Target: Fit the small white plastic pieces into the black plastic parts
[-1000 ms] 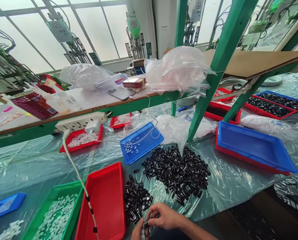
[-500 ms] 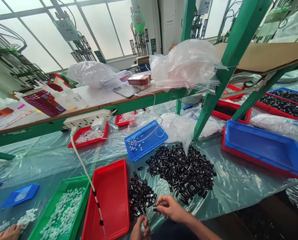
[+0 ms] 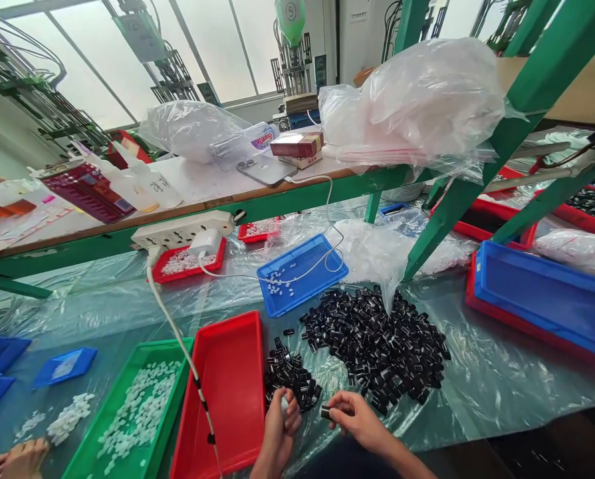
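Note:
My right hand (image 3: pixel 359 420) pinches a small black cylindrical piece (image 3: pixel 325 412) with a pale band between thumb and fingers. To its left, my left hand (image 3: pixel 280 424) is curled closed around a small white piece (image 3: pixel 284 403), only part of which shows by the thumb. Just behind my left hand lies a small heap of black cylindrical pieces (image 3: pixel 292 376). A much larger pile of black pieces (image 3: pixel 381 346) spreads out beyond my right hand. The red tray (image 3: pixel 222 399) stands directly left of my left hand, with bare bottom showing.
A green tray (image 3: pixel 95 436) of white pieces stands at left, near another person's hands (image 3: pixel 25 459). A blue tray (image 3: pixel 310 266) holds a few white pieces. A white cable (image 3: pixel 177 339) hangs across the red tray from a power strip (image 3: pixel 182 229). Stacked trays (image 3: pixel 541 293) stand right.
My left hand has risen and turned more upright, showing more of the white piece. My right hand still holds the black piece. The whole view has shifted slightly.

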`<state>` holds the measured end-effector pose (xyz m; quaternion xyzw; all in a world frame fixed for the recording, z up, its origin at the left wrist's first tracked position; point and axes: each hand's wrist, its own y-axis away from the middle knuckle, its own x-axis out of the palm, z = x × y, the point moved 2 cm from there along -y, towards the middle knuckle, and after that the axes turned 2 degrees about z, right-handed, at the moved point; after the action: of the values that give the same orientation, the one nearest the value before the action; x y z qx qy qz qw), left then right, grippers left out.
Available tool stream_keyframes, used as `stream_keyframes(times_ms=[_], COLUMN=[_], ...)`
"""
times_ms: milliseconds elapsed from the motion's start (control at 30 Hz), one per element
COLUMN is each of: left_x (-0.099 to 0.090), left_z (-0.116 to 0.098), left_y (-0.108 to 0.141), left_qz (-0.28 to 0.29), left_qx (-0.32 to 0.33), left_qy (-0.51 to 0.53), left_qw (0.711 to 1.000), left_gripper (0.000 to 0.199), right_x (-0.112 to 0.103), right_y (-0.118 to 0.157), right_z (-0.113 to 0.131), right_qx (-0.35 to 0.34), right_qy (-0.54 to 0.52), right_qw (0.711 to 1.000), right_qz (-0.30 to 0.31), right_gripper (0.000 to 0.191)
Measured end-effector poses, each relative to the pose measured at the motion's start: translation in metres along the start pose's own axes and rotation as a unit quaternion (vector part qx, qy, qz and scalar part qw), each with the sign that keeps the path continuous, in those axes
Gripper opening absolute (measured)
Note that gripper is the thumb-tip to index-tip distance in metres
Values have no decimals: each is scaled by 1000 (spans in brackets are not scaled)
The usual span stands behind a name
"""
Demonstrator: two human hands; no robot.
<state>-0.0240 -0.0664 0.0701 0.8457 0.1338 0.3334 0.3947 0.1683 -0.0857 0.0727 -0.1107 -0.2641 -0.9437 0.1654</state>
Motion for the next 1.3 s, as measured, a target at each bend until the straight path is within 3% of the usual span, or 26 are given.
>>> stream_keyframes(times_ms=[133, 300, 533, 700, 800, 900, 1000, 1067, 1167, 1233, 1300], left_x=[27, 54, 96, 123, 132, 132, 126, 118, 94, 74, 53], left_z=[-37, -78, -144, -179, -193, -201, -191, -166, -99, -46, 1], left_y=[-24, -62, -131, -183, -201, -199, -173, -144, -90, -54, -23], left_qz=[43, 46, 7, -55, -81, -93, -89, -70, -15, 81, 137], left_qx=[39, 60, 114, 171, 212, 247, 275, 281, 240, 163, 102], left_qy=[30, 29, -19, -113, -187, -247, -281, -294, -317, -356, -395], left_qw=[998, 997, 993, 977, 956, 932, 915, 911, 917, 917, 903], left_gripper=[25, 18, 15, 18, 22, 20, 17, 22, 30, 34, 38], right_x=[-2, -2, -11, -17, -17, -18, -21, -21, -20, -17, -13], right_y=[3, 7, 17, 22, 24, 23, 20, 17, 14, 13, 12], right_z=[-3, -8, -21, -39, -42, -41, -40, -40, -38, -36, -34], right_qx=[5, 16, 23, 35, 33, 31, 28, 19, -1, -12, -18], right_qy=[-5, -1, -24, -50, -62, -59, -57, -51, -38, -20, 15], right_qw=[1000, 999, 997, 991, 984, 982, 984, 986, 988, 990, 993], right_qz=[-12, -29, -75, -123, -162, -175, -164, -158, -151, -139, -112], right_gripper=[50, 50, 54, 60, 61, 61, 62, 62, 60, 57, 52])
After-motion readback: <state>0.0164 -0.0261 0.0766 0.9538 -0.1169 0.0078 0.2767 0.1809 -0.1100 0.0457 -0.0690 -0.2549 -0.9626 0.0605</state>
